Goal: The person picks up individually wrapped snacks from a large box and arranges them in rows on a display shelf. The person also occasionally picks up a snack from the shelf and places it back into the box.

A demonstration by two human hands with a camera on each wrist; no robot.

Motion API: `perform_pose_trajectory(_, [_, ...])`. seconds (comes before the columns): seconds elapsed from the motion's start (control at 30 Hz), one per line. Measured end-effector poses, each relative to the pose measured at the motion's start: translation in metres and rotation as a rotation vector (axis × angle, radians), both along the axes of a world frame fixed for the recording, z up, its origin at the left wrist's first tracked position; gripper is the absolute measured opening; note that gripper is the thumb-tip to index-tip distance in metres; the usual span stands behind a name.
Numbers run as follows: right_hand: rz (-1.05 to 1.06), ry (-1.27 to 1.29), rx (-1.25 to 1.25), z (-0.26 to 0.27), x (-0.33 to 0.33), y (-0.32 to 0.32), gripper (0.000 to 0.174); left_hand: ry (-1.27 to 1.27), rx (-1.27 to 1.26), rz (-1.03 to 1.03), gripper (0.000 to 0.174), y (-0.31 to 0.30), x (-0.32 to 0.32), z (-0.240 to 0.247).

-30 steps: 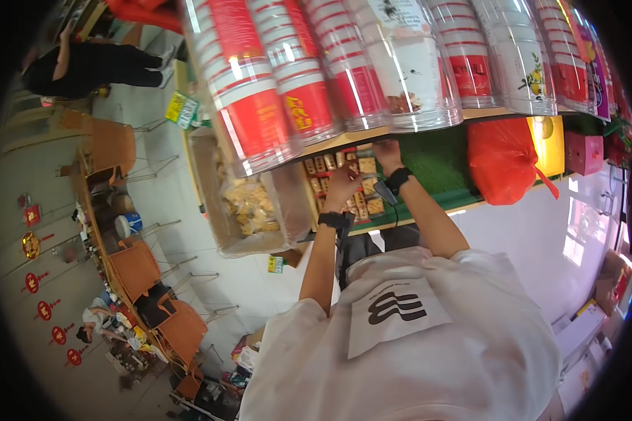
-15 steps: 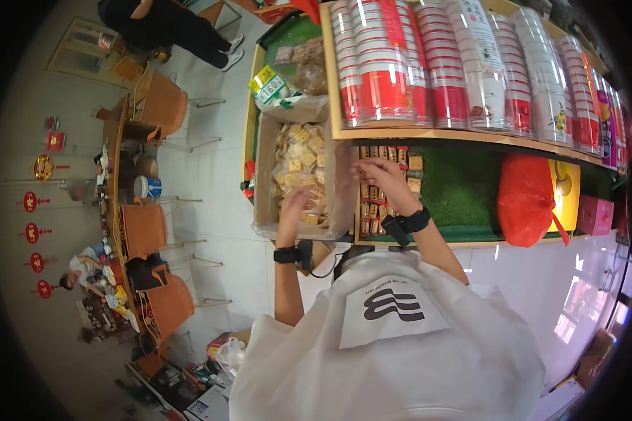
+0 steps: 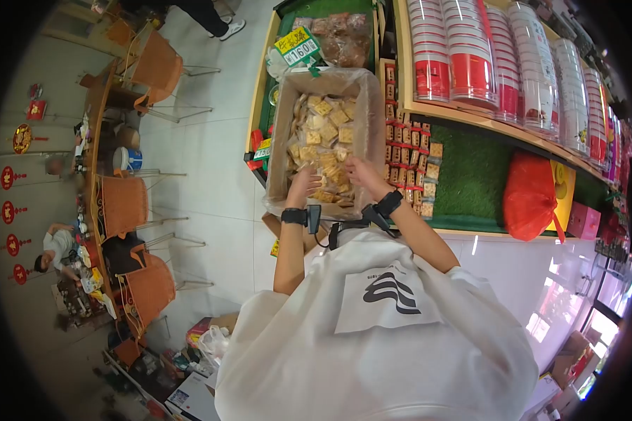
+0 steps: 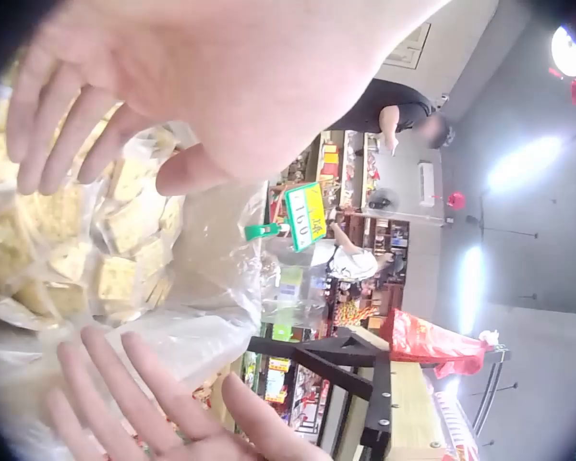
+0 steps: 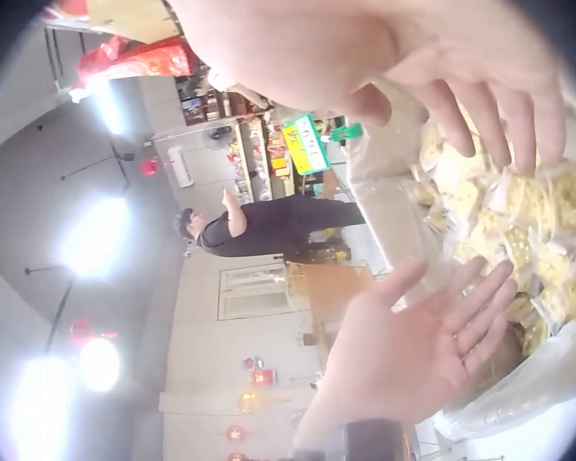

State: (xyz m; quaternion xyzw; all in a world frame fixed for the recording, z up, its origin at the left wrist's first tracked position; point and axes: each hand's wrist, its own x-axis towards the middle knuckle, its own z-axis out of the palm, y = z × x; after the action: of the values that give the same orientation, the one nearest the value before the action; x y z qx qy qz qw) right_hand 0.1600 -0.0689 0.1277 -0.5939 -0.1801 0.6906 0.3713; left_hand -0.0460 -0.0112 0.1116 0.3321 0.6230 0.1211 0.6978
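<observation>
A plastic-lined box (image 3: 283,140) holds many small wrapped yellow pieces (image 3: 321,123). Over its near left part is my left hand (image 3: 304,184), fingers spread and relaxed, with nothing visible in it. My right hand (image 3: 361,172) hangs over the near right side, its fingers loosely bent and apart. In the left wrist view the left hand (image 4: 221,86) is above the wrapped pieces (image 4: 125,230), palm showing. The right wrist view has the right hand (image 5: 365,58) above the pieces (image 5: 518,221), gripping nothing visible.
Rows of small red-banded packs (image 3: 407,151) lie right of the box on green matting (image 3: 463,175). A raised shelf (image 3: 484,121) carries stacked clear tubs (image 3: 470,70). Farther right are a red bag (image 3: 530,200) and a pink box (image 3: 584,221). A price sign (image 3: 298,48) stands behind the box.
Both hands have moved left, from the small packs to the box of wrapped pieces; the right hand came over the box last. The head view has shifted, showing more of the box and the display behind it.
</observation>
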Motion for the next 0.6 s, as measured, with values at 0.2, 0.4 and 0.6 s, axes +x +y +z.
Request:
perform_pose_trajectory(0.2, [0.021, -0.011, -0.187, -0.03, -0.031, 0.02, 0.072, 0.01, -0.012, -0.089, 0.07, 0.021, 0.016, -0.049])
perform_pose_trajectory(0.4, [-0.1, 0.124, -0.399, -0.114, -0.045, 0.022, 0.079, 0.078, 0.052, -0.248, 0.062, 0.03, 0.032, -0.088])
perform_pose_trajectory(0.6, [-0.244, 0.116, -0.574, -0.159, -0.045, 0.019, 0.084, 0.237, 0.159, -0.318, 0.065, 0.03, 0.029, -0.115])
